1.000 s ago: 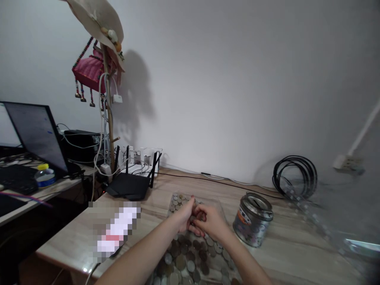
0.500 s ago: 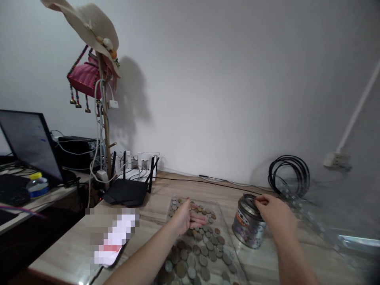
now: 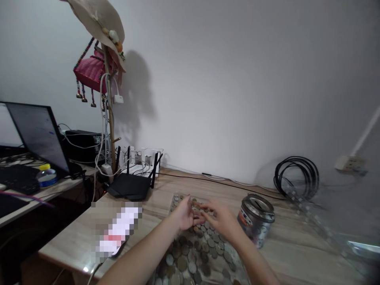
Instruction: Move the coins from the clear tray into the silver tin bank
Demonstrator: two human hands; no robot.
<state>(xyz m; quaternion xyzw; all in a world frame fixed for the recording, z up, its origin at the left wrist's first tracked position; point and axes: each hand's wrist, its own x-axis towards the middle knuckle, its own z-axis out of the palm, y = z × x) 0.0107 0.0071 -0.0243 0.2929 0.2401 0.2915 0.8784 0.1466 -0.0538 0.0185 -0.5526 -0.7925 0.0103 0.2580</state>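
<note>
left hand (image 3: 186,215) beside right hand (image 3: 223,222)

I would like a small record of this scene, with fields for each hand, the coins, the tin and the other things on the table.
left hand: cupped above the coins, fingers toward the right hand
right hand: fingertips meet the left hand; grip unclear
coins: spread flat on the table, under both hands
tin: stands right of the coins, slotted lid, apart from both hands
table: wood pattern
router: black, behind the coins
cable coil: black, by the wall

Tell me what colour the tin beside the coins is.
The tin is silver metal with an orange-and-white label; head view shows it best.
</note>
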